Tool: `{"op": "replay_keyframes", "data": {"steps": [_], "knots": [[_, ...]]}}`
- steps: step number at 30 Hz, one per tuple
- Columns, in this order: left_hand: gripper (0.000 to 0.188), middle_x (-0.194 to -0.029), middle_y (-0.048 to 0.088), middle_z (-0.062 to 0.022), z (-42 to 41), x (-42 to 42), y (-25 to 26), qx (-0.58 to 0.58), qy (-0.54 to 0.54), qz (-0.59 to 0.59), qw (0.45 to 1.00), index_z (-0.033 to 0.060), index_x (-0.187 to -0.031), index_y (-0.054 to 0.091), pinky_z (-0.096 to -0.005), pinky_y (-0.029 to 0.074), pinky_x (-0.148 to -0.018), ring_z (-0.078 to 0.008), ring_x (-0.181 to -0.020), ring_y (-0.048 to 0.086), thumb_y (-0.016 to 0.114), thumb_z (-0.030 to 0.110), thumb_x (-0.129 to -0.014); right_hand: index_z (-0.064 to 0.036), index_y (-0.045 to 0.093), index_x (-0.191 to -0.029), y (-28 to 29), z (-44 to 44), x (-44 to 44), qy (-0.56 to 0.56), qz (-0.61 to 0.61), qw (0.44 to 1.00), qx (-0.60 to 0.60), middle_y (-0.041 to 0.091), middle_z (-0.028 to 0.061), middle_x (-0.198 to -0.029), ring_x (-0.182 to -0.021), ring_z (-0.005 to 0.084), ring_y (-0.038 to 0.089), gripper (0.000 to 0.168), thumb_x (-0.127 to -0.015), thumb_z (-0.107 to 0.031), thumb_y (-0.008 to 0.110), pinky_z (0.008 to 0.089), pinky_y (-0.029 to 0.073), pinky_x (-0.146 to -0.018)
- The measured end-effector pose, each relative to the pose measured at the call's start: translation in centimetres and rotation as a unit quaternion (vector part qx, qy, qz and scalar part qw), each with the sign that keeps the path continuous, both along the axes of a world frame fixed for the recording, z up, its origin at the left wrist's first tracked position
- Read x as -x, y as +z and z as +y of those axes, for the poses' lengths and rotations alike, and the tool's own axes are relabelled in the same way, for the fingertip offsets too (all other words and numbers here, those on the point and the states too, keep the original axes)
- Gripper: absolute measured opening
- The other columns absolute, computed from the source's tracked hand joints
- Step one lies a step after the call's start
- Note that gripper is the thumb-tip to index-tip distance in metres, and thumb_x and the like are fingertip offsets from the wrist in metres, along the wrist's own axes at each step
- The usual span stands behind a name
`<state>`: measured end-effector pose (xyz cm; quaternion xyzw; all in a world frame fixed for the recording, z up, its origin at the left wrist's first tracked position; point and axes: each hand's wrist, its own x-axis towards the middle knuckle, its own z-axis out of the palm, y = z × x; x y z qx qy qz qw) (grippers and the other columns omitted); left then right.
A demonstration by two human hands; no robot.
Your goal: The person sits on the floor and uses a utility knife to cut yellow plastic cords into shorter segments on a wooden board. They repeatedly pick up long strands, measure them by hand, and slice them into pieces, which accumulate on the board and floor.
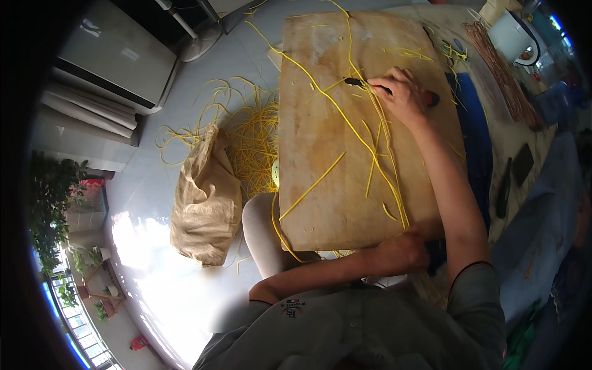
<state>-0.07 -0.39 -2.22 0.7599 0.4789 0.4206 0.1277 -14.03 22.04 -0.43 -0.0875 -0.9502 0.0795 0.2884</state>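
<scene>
Yellow insulated wires (344, 116) run the length of a worn wooden board (319, 185) in front of me. My left hand (404, 252) is a fist at the board's near edge, closed on the near ends of the wires. Farther up the board, my right hand (402, 95) grips a small black hand tool (355, 82). The tool's tip lies across one wire; my fingers hide much of it, so its exact kind is unclear. Cut pieces of yellow insulation (312, 186) lie scattered on the wood. A red and black object (432, 98) shows beside my right wrist.
A tangled heap of yellow strands (254, 143) and a tan woven sack (206, 203) are on the floor at left. At right are a bundle of bare copper wire (502, 69), a white kettle (511, 37), blue cloth (474, 148) and a dark-handled tool (504, 189).
</scene>
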Motion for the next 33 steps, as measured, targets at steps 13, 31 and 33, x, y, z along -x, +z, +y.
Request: {"op": "replay_keyframes", "data": {"steps": [13,31,33], "knots": [[0.005,-0.062,0.048,-0.0022,0.2,0.2,0.3,-0.003,0.007,-0.011,1.0,0.0129,-0.066,0.053,-0.0322,0.038,-0.076,-0.0188,-0.067,0.052,0.056,0.016,-0.066,-0.025,0.067,-0.09,-0.2,0.6,2.4,0.0,0.003,1.0,0.019,0.054,-0.0005,-0.082,-0.083,0.0227,0.053,0.013,-0.077,-0.026,0.064,0.0381,0.046,-0.072],[0.008,-0.064,0.051,-0.0027,0.3,-0.5,-0.8,-0.001,0.022,-0.042,0.999,0.0117,-0.066,0.053,-0.0327,0.038,-0.07,-0.0189,-0.067,0.052,0.056,0.018,-0.061,-0.025,0.067,-0.093,0.1,0.6,7.6,-0.086,-0.028,0.996,0.004,0.056,0.0026,-0.087,-0.088,0.0264,0.054,0.014,-0.08,-0.029,0.062,0.0372,0.046,-0.077],[0.007,-0.063,0.052,-0.0042,0.4,-0.7,-1.0,0.001,0.028,-0.058,0.998,0.0115,-0.066,0.054,-0.0332,0.038,-0.072,-0.0201,-0.067,0.053,0.056,0.018,-0.063,-0.024,0.067,-0.093,-0.1,0.7,8.2,-0.105,-0.022,0.994,0.0,0.056,0.0027,-0.088,-0.088,0.0271,0.054,0.014,-0.08,-0.029,0.062,0.0379,0.046,-0.077]]}}
